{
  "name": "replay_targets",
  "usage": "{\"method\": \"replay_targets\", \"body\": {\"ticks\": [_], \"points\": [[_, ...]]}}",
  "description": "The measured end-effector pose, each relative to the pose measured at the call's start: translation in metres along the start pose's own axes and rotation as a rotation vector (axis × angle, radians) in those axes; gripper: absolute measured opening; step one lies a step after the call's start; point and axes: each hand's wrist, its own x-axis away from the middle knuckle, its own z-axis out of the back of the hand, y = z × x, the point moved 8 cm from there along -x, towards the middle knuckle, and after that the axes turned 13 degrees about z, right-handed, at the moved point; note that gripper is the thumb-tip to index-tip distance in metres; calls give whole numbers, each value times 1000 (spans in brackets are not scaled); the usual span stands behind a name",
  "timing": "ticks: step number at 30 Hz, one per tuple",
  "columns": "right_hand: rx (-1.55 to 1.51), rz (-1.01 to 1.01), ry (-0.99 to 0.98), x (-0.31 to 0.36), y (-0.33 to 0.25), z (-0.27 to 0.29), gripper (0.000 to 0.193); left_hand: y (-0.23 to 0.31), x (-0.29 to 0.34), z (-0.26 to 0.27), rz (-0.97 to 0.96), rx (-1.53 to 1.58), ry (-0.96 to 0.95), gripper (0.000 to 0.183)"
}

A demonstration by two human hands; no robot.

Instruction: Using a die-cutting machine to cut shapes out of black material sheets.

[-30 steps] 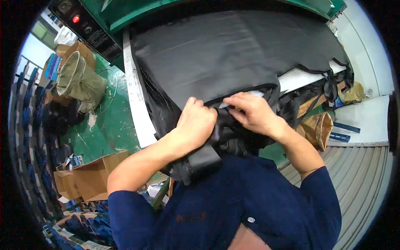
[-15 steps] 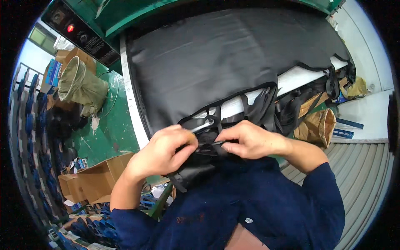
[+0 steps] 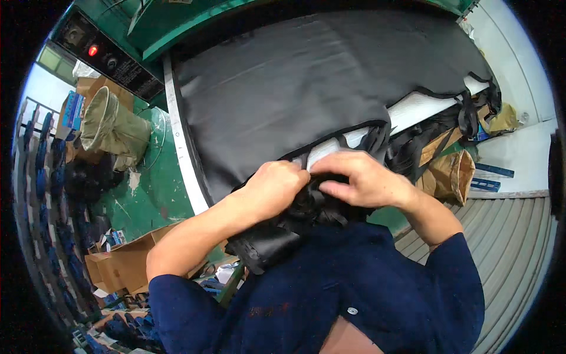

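At the near edge of the black sheet (image 3: 277, 88), left of its mid-length: both hands on the job. Left hand (image 3: 276, 186) sits on the edge, fingers curled in tight; the tips are hidden, so can't tell what they pinch. Right hand (image 3: 361, 177) is just beside it, thumb and forefinger bent and apart over the bunched black material (image 3: 315, 209); can't tell if they actually grip it. That bunch hangs just off the sheet's near edge, toward the person.

Doing it well, my read: anchor the bound edge with one hand, work the loose stuff with the other. Clear any twist before pulling. Small tugs in line with the edge, so the binding doesn't pucker. Watch that the loose folds don't get trapped under the fingers.

Count, all placed off the sheet:
- sheet: 1
- hands: 2, one per side of the work point
- green machine frame (image 3: 194, 34): 1, past the far edge
- control panel (image 3: 109, 62): 1, off the far-left corner, 1 lit red lamp (image 3: 92, 51)
- olive sack (image 3: 115, 127): 1, to the left
- open carton (image 3: 121, 265): 1, near-left
- brown paper bag (image 3: 451, 176): 1, near-right
- blue slotted bars (image 3: 494, 170): 2, right of the bag side

Black strips under the near edge: too tangled to count.
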Motion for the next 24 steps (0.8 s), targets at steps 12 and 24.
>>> {"method": "replay_targets", "body": {"ticks": [12, 24], "points": [[-138, -132, -344, 7, -6, -19, 22, -2, 90, 62, 60, 821, -184, 12], [184, -323, 555, 43, 50, 89, 58, -169, 143, 26, 860, 780, 759, 56]]}}
